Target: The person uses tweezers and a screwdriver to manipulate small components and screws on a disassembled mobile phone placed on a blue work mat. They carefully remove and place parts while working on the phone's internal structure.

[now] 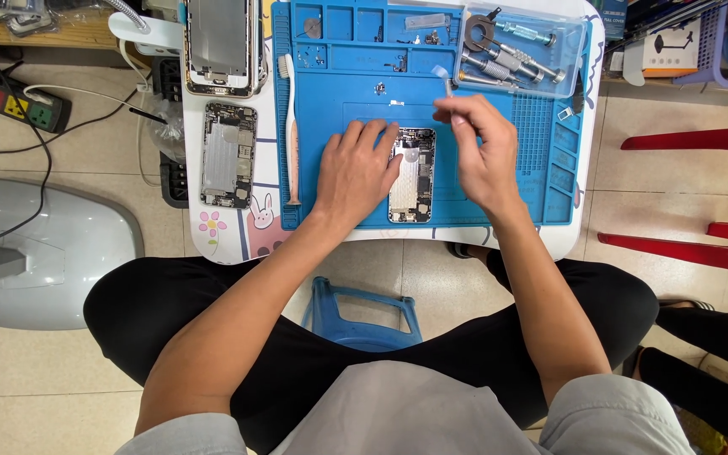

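An opened phone body [414,181], with its metal inner frame showing, lies on a blue repair mat [507,126]. My left hand [355,168] rests flat on the phone's left side and holds it down. My right hand [482,152] hovers just right of the phone and grips a slim tool with a pale translucent tip [443,77] that points up and away from me. Small screws and parts [379,88] lie on the mat beyond the phone.
A second opened phone [229,154] and a larger phone frame [221,46] lie left of the mat, beside a white toothbrush [290,126]. A clear tray of screwdrivers [516,50] sits at the mat's far right. A power strip [14,99], grey lamp base and red stool [709,194] surround the small table.
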